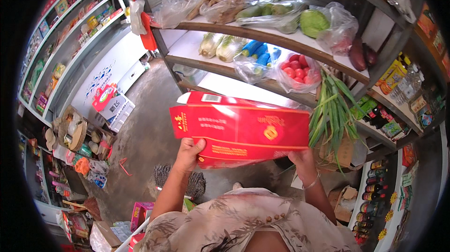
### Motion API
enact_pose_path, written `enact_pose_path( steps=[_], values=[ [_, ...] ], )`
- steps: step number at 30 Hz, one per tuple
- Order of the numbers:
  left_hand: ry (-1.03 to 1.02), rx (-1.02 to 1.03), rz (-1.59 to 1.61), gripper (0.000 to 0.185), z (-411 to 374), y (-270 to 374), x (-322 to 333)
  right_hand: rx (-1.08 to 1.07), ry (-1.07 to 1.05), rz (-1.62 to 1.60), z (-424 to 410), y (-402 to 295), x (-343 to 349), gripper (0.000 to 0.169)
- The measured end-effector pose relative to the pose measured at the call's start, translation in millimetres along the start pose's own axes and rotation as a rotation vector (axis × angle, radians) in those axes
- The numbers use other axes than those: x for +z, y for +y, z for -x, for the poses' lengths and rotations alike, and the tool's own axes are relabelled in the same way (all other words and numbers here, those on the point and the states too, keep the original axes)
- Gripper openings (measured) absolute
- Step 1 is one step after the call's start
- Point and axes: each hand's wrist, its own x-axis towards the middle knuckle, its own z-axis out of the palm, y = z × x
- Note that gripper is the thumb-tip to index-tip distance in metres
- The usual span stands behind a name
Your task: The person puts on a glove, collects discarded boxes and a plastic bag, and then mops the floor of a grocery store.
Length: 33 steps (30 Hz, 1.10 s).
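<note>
In front of my body I hold a red cardboard carton (242,125) with gold print and a printed code on one face. My left hand (190,153) grips its lower left edge, the thumb lying on the red panel. At the lower right corner my right hand (301,162) has hold of it, its fingers partly hidden beneath the carton. A flap (178,122) sticks out at the carton's left end. Right behind the carton's right end hang long green onions (328,111).
Ahead, wooden shelves (218,65) carry a cabbage (314,23), bagged tomatoes (297,68) and aubergines (358,55). A grey mop head (186,181) lies on the floor below my left arm. Bottles (372,187) line the right shelf; a white chest freezer (105,69) stands left.
</note>
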Motion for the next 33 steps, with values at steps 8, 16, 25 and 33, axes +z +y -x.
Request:
enact_pose_path(
  steps=[8, 16, 25, 33],
  values=[
    [0.368, 0.030, -0.057, 0.028, 14.6, -29.3, -117.2, 0.133, -0.201, -0.078, -77.8, 40.2, 84.7, 0.040],
    [0.650, 0.057, 0.007, 0.022, 28.7, -45.1, -176.3, 0.491, -0.231, -0.096, -158.5, 97.7, 141.2, 0.034],
    [1.172, -0.460, -0.350, 0.053, 15.9, -67.1, -247.6, 0.372, -0.734, 0.020, -283.3, 166.2, 206.4, 0.044],
    [0.597, 0.062, -0.840, 0.047, -137.2, 44.3, -160.9, -0.184, -1.315, 0.544, -359.3, 211.8, 252.8, 0.052]
  ],
)
